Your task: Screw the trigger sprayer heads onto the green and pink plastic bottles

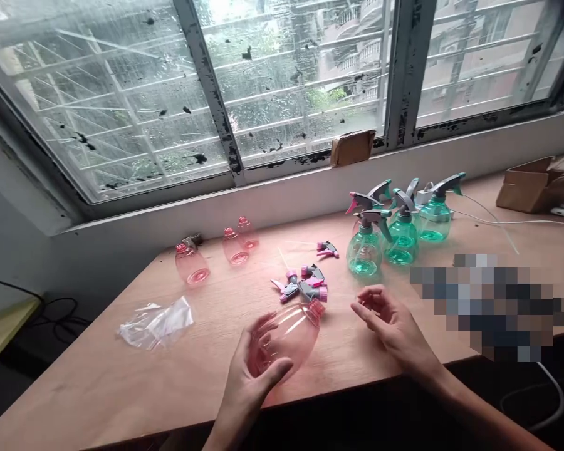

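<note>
My left hand (254, 363) is wrapped around a clear pink bottle (294, 338), tilted with its open threaded neck toward the upper right. To the right of that neck, my right hand (388, 326) hovers above the table, fingers loosely curled and thumb apart, with nothing visible in it. Just beyond the held bottle lie several grey-and-pink trigger spray heads (305, 285) in a cluster. Another spray head (328, 249) rests farther back with its thin tube pointing left. Three pink bottles without heads, including the nearest pink bottle (192, 263), stand at the back left.
Several bottles with spray heads fitted, mostly green bottles (402, 241), stand at the back right. A crumpled clear plastic bag (157, 322) lies on the left of the wooden table (98, 388). A cardboard box (529, 185), a white cable and a pixelated patch are at right.
</note>
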Action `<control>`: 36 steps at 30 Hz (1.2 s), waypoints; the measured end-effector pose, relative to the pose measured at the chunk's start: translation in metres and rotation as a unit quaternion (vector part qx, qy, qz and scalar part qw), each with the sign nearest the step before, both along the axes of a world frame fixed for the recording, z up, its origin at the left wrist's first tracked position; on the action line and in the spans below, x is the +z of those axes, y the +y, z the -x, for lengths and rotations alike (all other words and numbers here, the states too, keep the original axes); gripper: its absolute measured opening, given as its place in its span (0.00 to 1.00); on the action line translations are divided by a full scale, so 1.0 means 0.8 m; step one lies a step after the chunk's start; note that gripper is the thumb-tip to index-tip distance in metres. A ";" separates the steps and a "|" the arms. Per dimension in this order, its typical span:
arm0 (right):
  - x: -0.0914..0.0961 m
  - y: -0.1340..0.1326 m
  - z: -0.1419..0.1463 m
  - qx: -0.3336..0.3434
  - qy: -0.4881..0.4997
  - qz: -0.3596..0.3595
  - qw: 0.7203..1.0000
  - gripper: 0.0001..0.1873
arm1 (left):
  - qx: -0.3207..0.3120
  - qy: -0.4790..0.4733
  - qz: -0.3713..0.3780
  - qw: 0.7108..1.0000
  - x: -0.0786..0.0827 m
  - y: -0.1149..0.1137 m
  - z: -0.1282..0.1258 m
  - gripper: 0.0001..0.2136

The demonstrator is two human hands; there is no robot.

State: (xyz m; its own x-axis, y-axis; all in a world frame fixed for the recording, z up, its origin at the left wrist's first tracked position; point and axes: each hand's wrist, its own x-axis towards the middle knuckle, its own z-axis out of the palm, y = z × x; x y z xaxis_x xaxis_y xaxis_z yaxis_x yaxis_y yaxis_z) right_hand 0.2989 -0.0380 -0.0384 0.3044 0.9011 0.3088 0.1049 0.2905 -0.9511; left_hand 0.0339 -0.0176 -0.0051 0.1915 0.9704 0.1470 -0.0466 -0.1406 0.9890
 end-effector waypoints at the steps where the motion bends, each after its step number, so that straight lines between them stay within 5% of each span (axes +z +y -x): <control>1: -0.003 0.000 -0.002 -0.013 -0.019 -0.001 1.000 0.12 | 0.011 -0.011 -0.001 1.000 -0.002 0.001 -0.001 0.33; 4: -0.009 0.005 -0.005 -0.062 -0.147 -0.032 0.987 0.15 | 0.040 -0.034 0.000 0.999 -0.009 0.005 -0.003 0.35; 8: -0.013 0.019 -0.006 -0.052 -0.357 -0.027 0.932 0.23 | 0.042 -0.046 0.024 0.998 -0.011 0.009 0.001 0.31; 12: -0.013 0.021 -0.005 -0.007 -0.402 0.004 0.916 0.08 | 0.016 -0.047 0.050 0.997 -0.009 0.009 0.005 0.29; 17: -0.005 0.010 -0.004 -0.034 -0.360 0.009 0.932 0.13 | -0.018 -0.091 0.107 0.990 -0.005 0.003 0.006 0.29; 23: 0.004 0.001 -0.008 -0.038 -0.120 -0.076 0.989 0.09 | -0.002 -0.041 0.055 0.998 -0.007 0.001 0.000 0.30; 30: 0.004 -0.005 -0.001 0.062 0.047 -0.127 0.989 0.10 | -0.039 0.017 0.033 0.999 -0.011 0.005 0.006 0.28; 36: 0.006 -0.010 0.004 0.107 0.125 -0.100 0.981 0.09 | -0.046 0.048 0.021 0.998 -0.011 0.004 0.006 0.28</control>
State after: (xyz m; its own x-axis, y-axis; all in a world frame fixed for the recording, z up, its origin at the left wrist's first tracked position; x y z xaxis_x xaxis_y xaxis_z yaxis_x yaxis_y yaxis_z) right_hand 0.2960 -0.0461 -0.0339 0.2027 0.8815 0.4265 -0.2084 0.4644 -0.8608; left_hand 0.0292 -0.0142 -0.0142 0.2914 0.9530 0.0833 0.0386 -0.0987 0.9944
